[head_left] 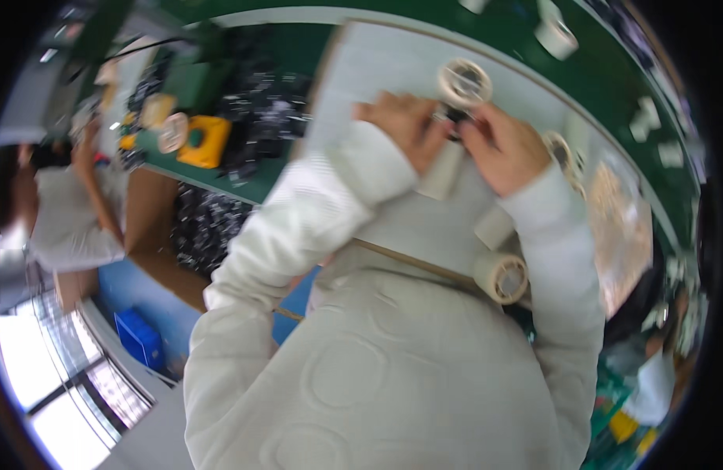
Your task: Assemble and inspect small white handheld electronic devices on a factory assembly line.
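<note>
My left hand (406, 125) and my right hand (505, 147) meet over the pale work board (385, 66). Pinched between their fingers is a small black piece (457, 114), blurred, its kind not plain. Just beyond the fingertips lies a cream ring-shaped roll of tape (465, 83). Below the hands, a cream block-like thing (441, 174) rests on the board, partly hidden by my left hand. Near my right forearm are a cream tape roll on its side (502, 277) and a pale cylinder (494, 227).
Beyond the board runs a green tabletop (298, 35) with a white roll (556, 39). On the left are a pile of black packets (263, 113), a yellow tape dispenser (204, 142) and a cardboard box (151, 219) of black pieces. Another person (75, 204) works there. A clear bag (618, 227) lies right.
</note>
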`<action>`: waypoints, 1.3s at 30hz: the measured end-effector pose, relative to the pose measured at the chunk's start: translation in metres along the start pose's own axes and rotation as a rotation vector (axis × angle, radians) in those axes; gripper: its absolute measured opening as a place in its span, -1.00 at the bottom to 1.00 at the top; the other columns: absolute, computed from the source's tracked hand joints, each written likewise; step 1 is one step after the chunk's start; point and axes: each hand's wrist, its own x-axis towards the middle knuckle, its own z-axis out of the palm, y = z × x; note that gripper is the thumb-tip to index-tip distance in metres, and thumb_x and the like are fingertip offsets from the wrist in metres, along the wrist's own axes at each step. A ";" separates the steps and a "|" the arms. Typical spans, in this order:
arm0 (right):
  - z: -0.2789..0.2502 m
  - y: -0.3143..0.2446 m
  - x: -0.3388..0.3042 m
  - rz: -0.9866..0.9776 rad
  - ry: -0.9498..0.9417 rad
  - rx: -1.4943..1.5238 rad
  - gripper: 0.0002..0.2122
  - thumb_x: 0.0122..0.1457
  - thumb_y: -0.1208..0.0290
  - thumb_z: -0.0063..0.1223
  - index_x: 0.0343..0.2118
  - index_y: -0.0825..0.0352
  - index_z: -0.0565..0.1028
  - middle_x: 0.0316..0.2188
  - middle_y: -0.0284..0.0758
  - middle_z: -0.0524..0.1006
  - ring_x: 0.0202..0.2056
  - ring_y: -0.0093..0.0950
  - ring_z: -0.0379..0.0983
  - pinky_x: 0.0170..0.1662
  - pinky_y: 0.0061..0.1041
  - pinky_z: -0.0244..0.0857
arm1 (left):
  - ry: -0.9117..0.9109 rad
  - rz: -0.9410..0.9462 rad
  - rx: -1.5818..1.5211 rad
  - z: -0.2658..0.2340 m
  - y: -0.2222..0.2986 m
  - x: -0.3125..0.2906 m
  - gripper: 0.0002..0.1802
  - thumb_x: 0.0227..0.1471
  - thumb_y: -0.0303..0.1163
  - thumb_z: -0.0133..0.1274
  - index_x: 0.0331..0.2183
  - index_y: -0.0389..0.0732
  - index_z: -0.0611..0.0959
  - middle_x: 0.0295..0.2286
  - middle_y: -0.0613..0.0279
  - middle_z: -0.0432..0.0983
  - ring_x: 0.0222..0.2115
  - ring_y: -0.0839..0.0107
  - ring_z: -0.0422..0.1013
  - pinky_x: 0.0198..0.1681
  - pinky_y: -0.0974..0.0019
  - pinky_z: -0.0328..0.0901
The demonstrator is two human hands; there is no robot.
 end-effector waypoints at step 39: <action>-0.032 -0.120 0.011 -0.320 -0.065 1.091 -0.58 0.23 0.40 -0.02 0.13 0.40 0.29 0.05 -0.16 0.40 -0.01 -0.39 0.36 0.07 -0.44 0.20 | 0.628 0.311 -0.762 -0.117 0.030 -0.029 -0.75 -0.03 -0.49 0.10 -0.23 -0.31 0.56 -0.39 0.15 0.40 -0.44 0.35 0.28 -0.34 0.39 0.23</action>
